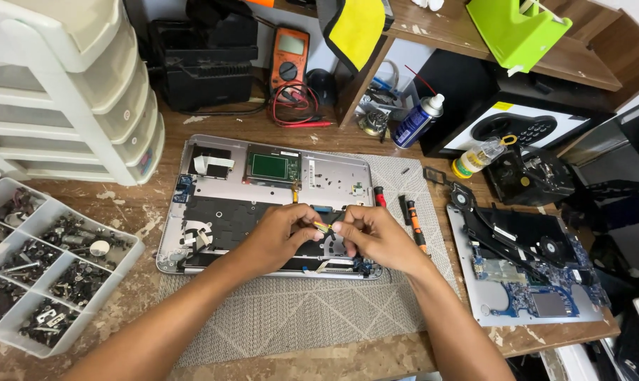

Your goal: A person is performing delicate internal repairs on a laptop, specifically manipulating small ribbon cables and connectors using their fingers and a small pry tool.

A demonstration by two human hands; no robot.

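Note:
An opened silver laptop shell [192, 152] lies on a grey mat [298, 317], its black inner panel and a green board [272, 166] exposed. My left hand [280, 236] and my right hand [372, 236] meet over the shell's front middle. Together they pinch a small yellow-and-black part [322, 227] between their fingertips. Which hand bears most of the grip is unclear.
A divided tray of screws [30, 282] sits left, below white drawers [86, 92]. A removed blue motherboard with fans [527, 271] lies right. Screwdrivers [414, 226] rest beside my right hand. An orange multimeter [289, 60], spray can [417, 121] and small bottle [478, 156] stand behind.

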